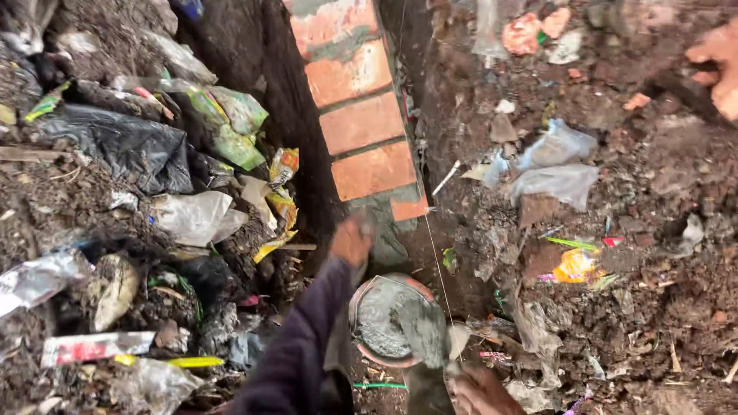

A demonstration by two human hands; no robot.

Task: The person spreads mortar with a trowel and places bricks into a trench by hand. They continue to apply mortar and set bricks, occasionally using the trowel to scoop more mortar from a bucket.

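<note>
My left hand (350, 241), in a dark purple sleeve, reaches down into a narrow earth trench. It rests against the wet grey mortar (378, 221) at the near end of a row of orange bricks (361, 123). Its fingers look curled, and blur hides whether it holds anything. My right hand (478, 392) sits at the bottom edge, gripping the handle of a trowel (424, 332) loaded with grey mortar. The trowel blade lies over a round pan of mortar (367, 347) on the trench floor.
A thin taut string (435, 253) runs along the right side of the brick row. Dirt banks on both sides are strewn with plastic bags and wrappers (192, 217), including a black bag (131, 146). Brick fragments (719, 65) lie at the far right.
</note>
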